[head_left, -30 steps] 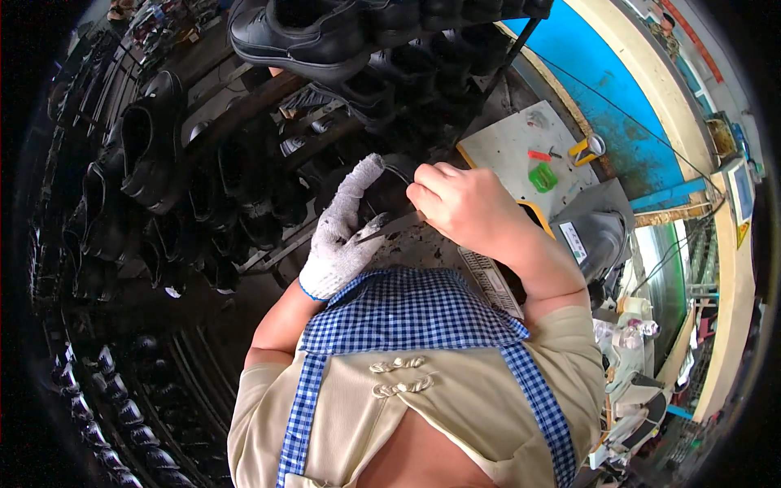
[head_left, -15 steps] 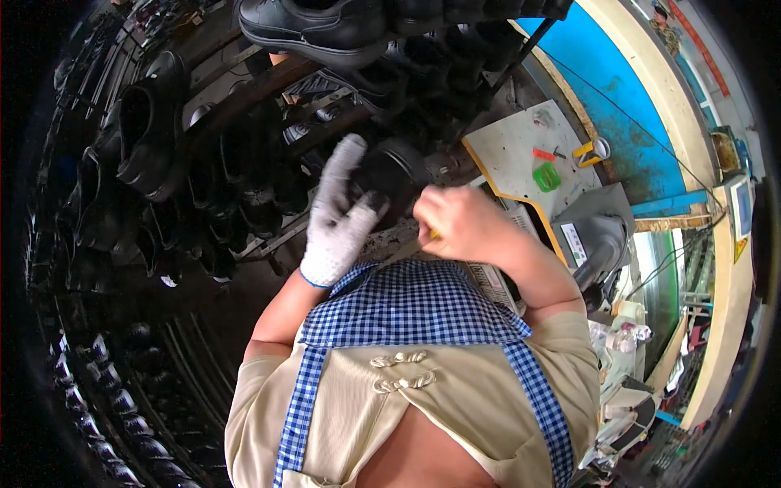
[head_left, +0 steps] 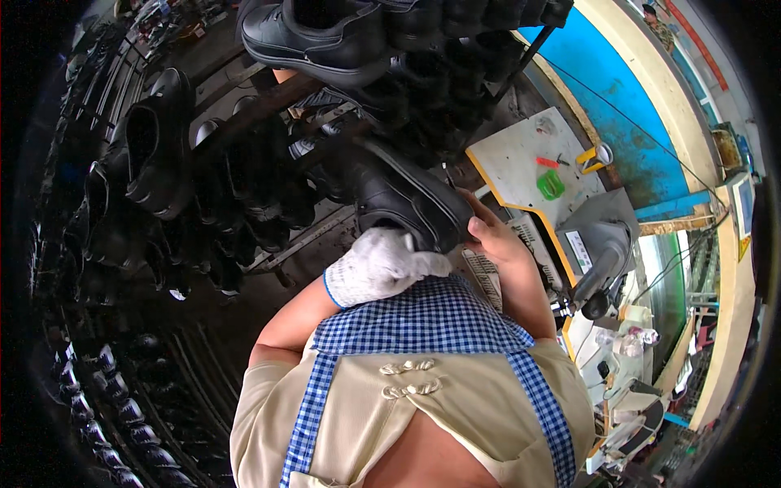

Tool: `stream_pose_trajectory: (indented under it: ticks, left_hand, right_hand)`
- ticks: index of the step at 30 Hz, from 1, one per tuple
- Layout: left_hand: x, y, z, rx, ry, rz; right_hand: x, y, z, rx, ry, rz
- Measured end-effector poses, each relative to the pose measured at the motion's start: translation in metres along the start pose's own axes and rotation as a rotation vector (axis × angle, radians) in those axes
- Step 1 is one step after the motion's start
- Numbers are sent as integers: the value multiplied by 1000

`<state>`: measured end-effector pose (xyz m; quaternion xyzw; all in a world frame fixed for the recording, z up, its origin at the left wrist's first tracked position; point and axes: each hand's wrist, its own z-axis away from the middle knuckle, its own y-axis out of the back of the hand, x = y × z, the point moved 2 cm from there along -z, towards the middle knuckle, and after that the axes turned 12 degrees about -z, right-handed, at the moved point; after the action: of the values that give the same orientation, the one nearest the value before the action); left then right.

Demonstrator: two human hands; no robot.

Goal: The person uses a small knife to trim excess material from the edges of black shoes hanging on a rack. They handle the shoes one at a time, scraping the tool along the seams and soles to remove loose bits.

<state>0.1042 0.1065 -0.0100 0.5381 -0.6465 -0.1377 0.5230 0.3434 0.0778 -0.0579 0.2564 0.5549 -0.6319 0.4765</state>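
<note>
A black leather shoe (head_left: 416,189) is held tilted in front of my apron, its sole side toward the upper right. My left hand (head_left: 382,262), in a white knit glove with a blue cuff edge, is closed on the shoe at its opening, and some fingers are hidden inside or behind it. My bare right hand (head_left: 495,237) grips the shoe's right end, thumb on the near side and fingers partly hidden behind it.
Racks of black shoes (head_left: 325,41) rise ahead, with more shoes (head_left: 154,146) to the left. A white worktable (head_left: 521,146) at right bears a green object (head_left: 551,185), a red piece (head_left: 547,163) and a yellow-and-white roll (head_left: 594,159). A grey machine (head_left: 602,236) stands beside it.
The shoe has come nearer and turned. My left hand has moved down and closed at its opening. My right hand has gone from a pinch apart from the shoe to gripping its end.
</note>
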Motion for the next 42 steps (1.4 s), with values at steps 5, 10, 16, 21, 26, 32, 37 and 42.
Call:
stream_pose_trajectory:
  ticks: [5, 10, 16, 21, 26, 32, 37, 42]
  left_hand:
    - [-2, 14, -3, -38, -109, 166]
    - [-32, 45, 33, 182, 33, 559]
    - [-51, 38, 49, 1024, 605, 817]
    - [-32, 47, 40, 881, 472, 854]
    - [-26, 41, 42, 909, 475, 693]
    - [-32, 55, 45, 1003, 585, 459]
    - [-71, 68, 49, 936, 662, 276]
    - [-81, 76, 49, 964, 794, 377]
  right_hand:
    - [-2, -21, 7, 91, 125, -16]
    - [-8, -7, 19, 28, 127, -76]
    - [9, -17, 34, 27, 57, -512]
    - [77, 37, -4, -42, -88, -559]
    - [112, 40, -36, -63, -72, -309]
    - [99, 35, -47, -300, -2, -204]
    - [81, 41, -36, -392, -297, -618]
    - [42, -28, -21, -568, -281, -757]
